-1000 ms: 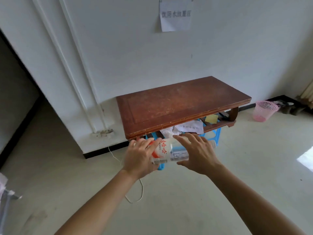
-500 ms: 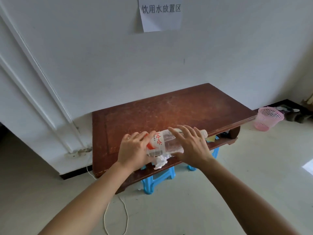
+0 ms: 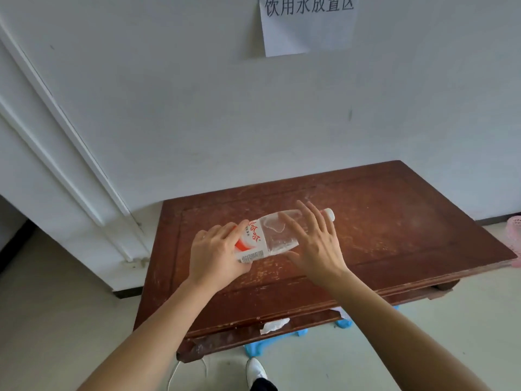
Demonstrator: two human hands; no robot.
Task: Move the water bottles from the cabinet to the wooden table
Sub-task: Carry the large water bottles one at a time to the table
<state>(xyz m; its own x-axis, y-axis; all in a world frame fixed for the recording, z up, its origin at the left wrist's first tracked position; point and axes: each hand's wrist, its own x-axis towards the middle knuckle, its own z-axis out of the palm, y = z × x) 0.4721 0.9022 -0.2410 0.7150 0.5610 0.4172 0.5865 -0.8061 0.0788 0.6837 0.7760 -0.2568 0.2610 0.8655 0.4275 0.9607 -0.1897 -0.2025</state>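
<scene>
Behind the left hand (image 3: 215, 258), the bottle (image 3: 277, 235) partly hides.

The counter (image 3: 394, 235) top lies open from its middle to the right edge and both right corners. Over the left-middle, the left hand (image 3: 217, 255), the right hand (image 3: 315, 244) and the sideways water bottle (image 3: 270, 235) block passage. The wall (image 3: 197, 122) closes the far edge, and white pipes (image 3: 70, 153) run beside the far left corner.
</scene>
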